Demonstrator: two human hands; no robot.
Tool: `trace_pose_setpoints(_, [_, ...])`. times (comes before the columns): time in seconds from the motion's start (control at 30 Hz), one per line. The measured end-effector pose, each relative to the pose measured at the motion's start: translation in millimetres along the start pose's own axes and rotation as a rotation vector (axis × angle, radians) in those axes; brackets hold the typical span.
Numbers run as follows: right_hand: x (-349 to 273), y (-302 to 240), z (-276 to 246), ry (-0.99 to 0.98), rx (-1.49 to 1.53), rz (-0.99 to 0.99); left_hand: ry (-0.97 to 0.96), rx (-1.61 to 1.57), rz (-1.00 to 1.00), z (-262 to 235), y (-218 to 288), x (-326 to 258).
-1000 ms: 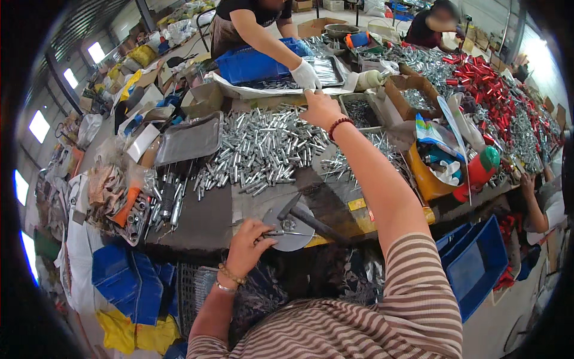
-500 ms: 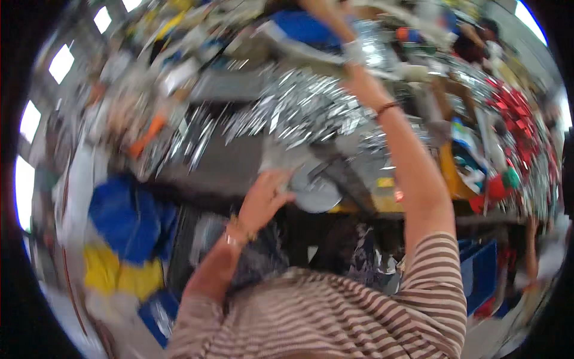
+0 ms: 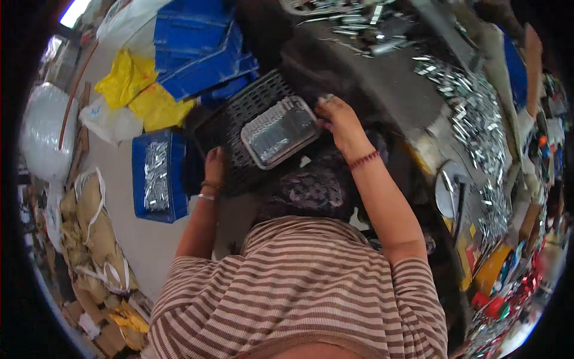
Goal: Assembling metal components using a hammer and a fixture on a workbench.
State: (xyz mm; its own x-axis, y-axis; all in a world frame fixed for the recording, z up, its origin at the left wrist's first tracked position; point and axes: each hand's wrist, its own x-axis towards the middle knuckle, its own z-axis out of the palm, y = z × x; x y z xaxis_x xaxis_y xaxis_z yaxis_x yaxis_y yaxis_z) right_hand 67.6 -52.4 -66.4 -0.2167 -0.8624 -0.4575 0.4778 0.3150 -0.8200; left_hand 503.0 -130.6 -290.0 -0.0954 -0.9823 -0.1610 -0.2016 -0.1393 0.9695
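Observation:
A shallow tray [image 3: 293, 154] with silver metal pieces, partly lined up in a row, sits tilted in a black perforated plastic crate [image 3: 230, 113] in front of me. My right hand [image 3: 342, 124] has its fingers curled at the tray's right edge, seeming to grip it. At the crate's near left edge my left hand [image 3: 214, 170] is closed on the rim, in shadow, its fingertips partly hidden. To the left of that hand stands a blue bin [image 3: 140, 179] holding many similar silver pieces [image 3: 156, 176].
Stacked blue bins [image 3: 191, 45] and yellow bags [image 3: 158, 107] lie beyond the crate. On the right, a worktable [image 3: 382, 78] carries heaps of silver pieces [image 3: 478, 119], a round grey disc [image 3: 445, 191] and a dark hammer-like tool [image 3: 460, 203]. Another person's arm [image 3: 531, 72] reaches in there.
My view has swung left and down, away from the table. My right hand has come from the heap of silver pieces to the tray; my left hand has moved from beside the disc to the crate.

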Motion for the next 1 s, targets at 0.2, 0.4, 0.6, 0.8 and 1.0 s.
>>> trace_pose_setpoints(0.2, [162.5,129.9,-55.3,0.192,-1.567,-0.467,-0.098,-0.572,-0.527,82.6,-17.7,-7.7])
trace_pose_setpoints(0.4, [212.6,175.6,-96.6,0.303,-0.738,-0.090,0.309,-0.682,-0.690,137.8,23.3,16.7])
trace_pose_setpoints(0.6, [178.0,149.4,-13.2,0.526,-0.974,0.223,0.357,-1.024,-0.696,127.1,28.6,25.5])
trace_pose_setpoints(0.8, [199.8,178.2,-53.2,0.123,-1.506,-0.143,0.382,-1.009,-0.732,144.5,61.0,33.5])
trace_pose_setpoints(1.0, [222.1,213.5,-97.2,0.400,-0.793,-0.137,0.359,-1.029,-0.713,163.0,46.7,49.6])
